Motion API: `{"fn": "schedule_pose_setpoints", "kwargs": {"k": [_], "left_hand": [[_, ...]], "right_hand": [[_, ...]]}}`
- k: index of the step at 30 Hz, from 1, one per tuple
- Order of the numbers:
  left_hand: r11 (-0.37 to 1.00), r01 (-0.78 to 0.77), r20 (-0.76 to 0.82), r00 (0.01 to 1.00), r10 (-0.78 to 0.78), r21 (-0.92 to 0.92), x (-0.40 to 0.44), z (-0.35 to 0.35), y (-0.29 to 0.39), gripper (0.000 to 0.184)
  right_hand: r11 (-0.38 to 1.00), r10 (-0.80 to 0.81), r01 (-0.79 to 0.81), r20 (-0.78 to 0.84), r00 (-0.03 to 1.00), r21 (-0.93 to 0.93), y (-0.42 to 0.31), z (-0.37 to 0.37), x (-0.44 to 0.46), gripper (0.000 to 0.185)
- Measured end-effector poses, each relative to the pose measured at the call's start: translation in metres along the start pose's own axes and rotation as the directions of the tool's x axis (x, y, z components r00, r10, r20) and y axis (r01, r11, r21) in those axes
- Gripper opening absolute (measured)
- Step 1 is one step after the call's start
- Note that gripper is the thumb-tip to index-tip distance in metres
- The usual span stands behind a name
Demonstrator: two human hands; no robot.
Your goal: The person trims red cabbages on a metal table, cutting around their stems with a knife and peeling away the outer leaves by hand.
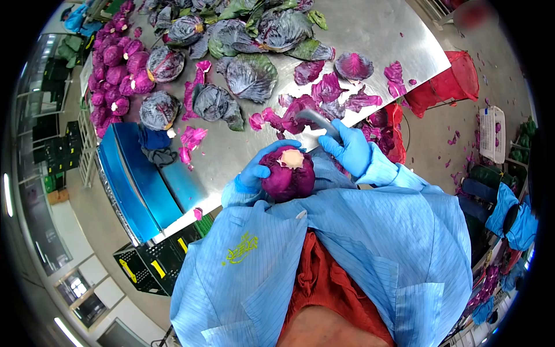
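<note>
My left hand (pixel 251 172), in a blue glove, grips a peeled red cabbage (pixel 288 180) close to my chest. Its pale cut stem end faces up. In my right hand (pixel 350 150), also gloved in blue, is a knife (pixel 319 121), its blade pointing up and left over the table. The blade is apart from the cabbage. Loose purple leaves (pixel 327 88) lie just beyond the knife. Farther off are untrimmed cabbages (pixel 159 110) with dark outer leaves, and a pile of trimmed cabbages (pixel 115 74) at the far left.
Leaf scraps lie across the metal table (pixel 399 29). A blue metal box (pixel 139 179) stands at its left edge, with black crates (pixel 150 263) below. Right of the table are a red bag (pixel 442 84) and a white basket (pixel 492 134).
</note>
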State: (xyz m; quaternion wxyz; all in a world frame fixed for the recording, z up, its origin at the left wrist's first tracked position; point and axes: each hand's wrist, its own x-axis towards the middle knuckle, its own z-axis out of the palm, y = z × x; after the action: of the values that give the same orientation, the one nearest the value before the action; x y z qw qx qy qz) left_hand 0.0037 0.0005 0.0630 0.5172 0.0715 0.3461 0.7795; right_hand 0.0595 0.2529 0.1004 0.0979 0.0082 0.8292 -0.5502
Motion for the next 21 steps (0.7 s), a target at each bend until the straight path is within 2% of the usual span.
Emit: {"fn": "schedule_pose_setpoints", "kwargs": {"k": [3, 5, 6, 9, 10, 13, 14, 17, 19, 21], "left_hand": [[0.998, -0.055, -0.074, 0.996, 0.055, 0.005, -0.005, 0.01, 0.002, 0.096], [0.98, -0.107, -0.15, 0.98, 0.132, 0.167, -0.008, 0.01, 0.005, 0.093], [0.961, -0.126, -0.183, 0.968, 0.174, 0.247, -0.009, 0.01, 0.006, 0.092], [0.856, -0.18, -0.239, 0.914, 0.328, 0.485, -0.006, 0.008, 0.003, 0.088], [0.866, -0.181, -0.294, 0.891, 0.344, 0.466, -0.006, 0.012, 0.0, 0.086], [0.749, -0.216, -0.277, 0.836, 0.474, 0.627, -0.006, 0.005, -0.008, 0.088], [0.717, -0.227, -0.282, 0.81, 0.515, 0.659, -0.006, 0.005, -0.011, 0.088], [0.611, -0.22, -0.288, 0.729, 0.621, 0.761, -0.003, 0.014, -0.015, 0.088], [0.523, -0.173, -0.279, 0.686, 0.672, 0.835, -0.003, 0.015, -0.019, 0.088], [0.529, -0.173, -0.298, 0.665, 0.685, 0.831, -0.003, 0.02, -0.023, 0.088]], "right_hand": [[0.996, 0.075, -0.074, -0.032, 0.997, 0.04, -0.005, -0.004, 0.0, 0.029], [0.989, 0.134, -0.134, 0.013, 0.991, 0.061, -0.002, 0.001, -0.001, 0.029], [0.994, -0.009, 0.015, -0.056, 0.998, 0.109, -0.002, 0.009, 0.0, 0.031], [0.992, -0.029, 0.023, 0.047, 0.998, 0.125, -0.012, 0.012, 0.0, 0.032], [0.989, -0.096, 0.095, 0.002, 0.995, 0.115, -0.009, 0.018, 0.0, 0.035], [1.0, -0.003, 0.004, 0.029, 1.0, -0.015, -0.013, 0.018, 0.003, 0.037], [0.991, -0.102, 0.094, -0.084, 0.991, -0.096, -0.014, 0.023, 0.001, 0.04], [0.958, 0.032, -0.008, 0.08, 0.996, -0.286, -0.023, 0.016, -0.001, 0.043], [0.942, 0.028, -0.006, 0.06, 0.998, -0.335, -0.024, 0.02, -0.003, 0.044], [0.933, 0.038, -0.014, 0.061, 0.997, -0.359, -0.023, 0.023, -0.002, 0.044]]}}
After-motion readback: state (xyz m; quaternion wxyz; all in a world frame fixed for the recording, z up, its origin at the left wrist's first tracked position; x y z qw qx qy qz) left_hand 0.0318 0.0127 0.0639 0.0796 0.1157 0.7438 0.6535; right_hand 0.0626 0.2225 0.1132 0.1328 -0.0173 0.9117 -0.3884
